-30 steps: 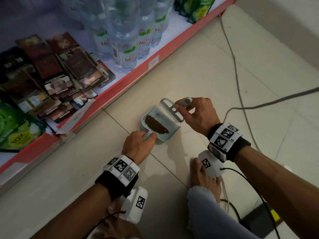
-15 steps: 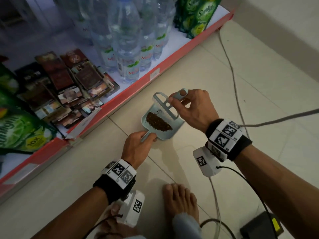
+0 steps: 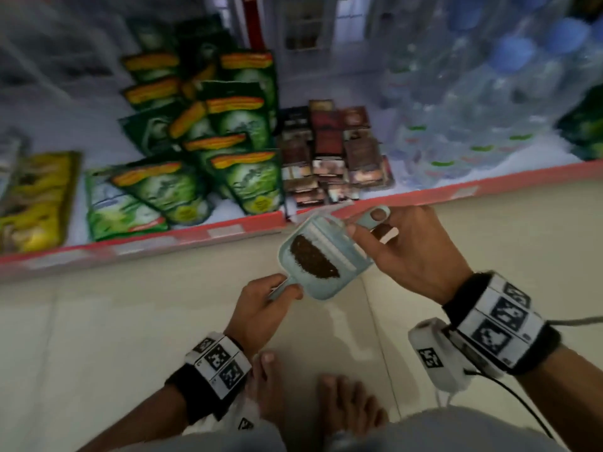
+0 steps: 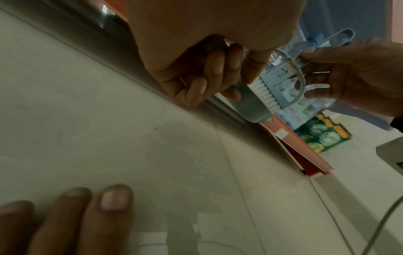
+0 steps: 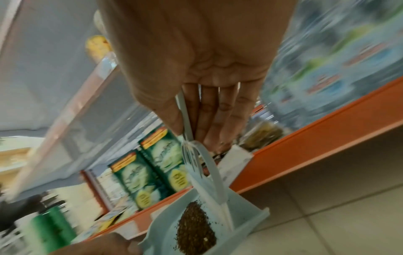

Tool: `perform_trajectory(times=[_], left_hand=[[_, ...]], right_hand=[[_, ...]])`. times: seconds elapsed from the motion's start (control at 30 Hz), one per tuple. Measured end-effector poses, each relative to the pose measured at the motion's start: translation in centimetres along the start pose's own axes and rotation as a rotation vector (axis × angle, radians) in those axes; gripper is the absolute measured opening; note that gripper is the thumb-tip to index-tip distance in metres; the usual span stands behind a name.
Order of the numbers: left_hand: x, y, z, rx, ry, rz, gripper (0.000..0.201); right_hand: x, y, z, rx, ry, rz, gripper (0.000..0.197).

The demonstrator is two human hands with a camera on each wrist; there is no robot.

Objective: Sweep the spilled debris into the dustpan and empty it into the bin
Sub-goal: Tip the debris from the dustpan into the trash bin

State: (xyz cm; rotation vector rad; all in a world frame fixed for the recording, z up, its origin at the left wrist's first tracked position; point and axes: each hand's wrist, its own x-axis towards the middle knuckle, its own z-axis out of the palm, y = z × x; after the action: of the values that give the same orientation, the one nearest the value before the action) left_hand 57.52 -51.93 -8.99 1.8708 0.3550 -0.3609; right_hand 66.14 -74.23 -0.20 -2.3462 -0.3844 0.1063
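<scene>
A small light-blue dustpan (image 3: 321, 292) hangs above the tiled floor with a dark brown pile of debris (image 3: 311, 259) in it. My left hand (image 3: 270, 296) grips its short handle from below, fingers curled round it in the left wrist view, under the dustpan (image 4: 248, 105). My right hand (image 3: 391, 243) pinches the handle of a matching hand brush (image 3: 329, 244), whose white bristles rest across the pan's open side. In the right wrist view the brush (image 5: 196, 165) stands against the debris (image 5: 194, 227) inside the dustpan (image 5: 246, 220). No bin is in view.
A low shelf with a red front edge (image 3: 195, 234) runs just beyond the pan, holding green pouches (image 3: 248, 181), dark packets (image 3: 332, 151) and water bottles (image 3: 473, 102). My bare feet (image 3: 346, 406) stand on the tiles below my hands. A cable (image 3: 584, 320) trails at the right.
Both hands have lifted the dustpan and brush together off the floor and closer to me. The head view has swung left along the shelf, and the debris stays in the pan.
</scene>
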Motion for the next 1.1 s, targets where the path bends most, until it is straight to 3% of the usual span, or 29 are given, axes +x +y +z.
perform_trajectory(times=[0.33, 0.6, 0.8, 0.87, 1.1], left_hand=[[-8.9, -4.6, -10.8, -0.044, 0.310, -0.074, 0.021], [-16.6, -9.7, -17.1, -0.223, 0.441, -0.139, 0.024], [-20.7, -12.8, -23.6, -0.275, 0.511, -0.075, 0.025], [-20.7, -12.6, -23.9, -0.287, 0.526, -0.076, 0.026], [-25.2, -14.4, -28.7, -0.369, 0.670, -0.046, 0.023]], right_hand=[[2.8, -9.9, 9.1, 0.128, -0.351, -0.326, 0.019], [2.2, -19.9, 17.2, 0.171, -0.521, -0.519, 0.017], [1.3, -26.6, 21.6, 0.145, -0.581, -0.602, 0.013], [1.9, -27.2, 21.0, 0.150, -0.615, -0.598, 0.013], [1.9, -36.1, 24.6, 0.156, -0.585, -0.651, 0.019]])
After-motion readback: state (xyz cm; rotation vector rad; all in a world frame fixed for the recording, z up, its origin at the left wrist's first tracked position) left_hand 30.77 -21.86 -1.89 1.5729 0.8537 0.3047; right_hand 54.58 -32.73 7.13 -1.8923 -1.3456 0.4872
